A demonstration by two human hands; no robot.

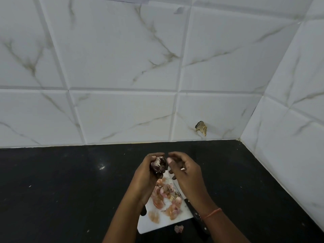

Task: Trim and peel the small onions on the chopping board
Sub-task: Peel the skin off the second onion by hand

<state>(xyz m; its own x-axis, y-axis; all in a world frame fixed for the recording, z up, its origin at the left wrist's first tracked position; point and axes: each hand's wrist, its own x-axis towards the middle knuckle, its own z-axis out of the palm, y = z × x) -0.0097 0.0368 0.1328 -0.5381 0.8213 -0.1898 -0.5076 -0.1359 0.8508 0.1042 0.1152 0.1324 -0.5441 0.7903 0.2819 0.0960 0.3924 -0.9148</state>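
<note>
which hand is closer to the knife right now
Right. The right hand is raised just above the knife, whose handle lies beside its wrist; the left hand holds an onion farther away.

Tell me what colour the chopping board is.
White, seen in the head view: the chopping board lies on the black counter.

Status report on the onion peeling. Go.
Left hand grips onion; right hand at it, bare. Peels litter board. Knife under right wrist.

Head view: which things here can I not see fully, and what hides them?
- Small purple onion: mostly wrapped by the left hand.
- White chopping board: far end covered by both hands.
- Black-handled knife: blade behind the right hand and wrist.
</note>
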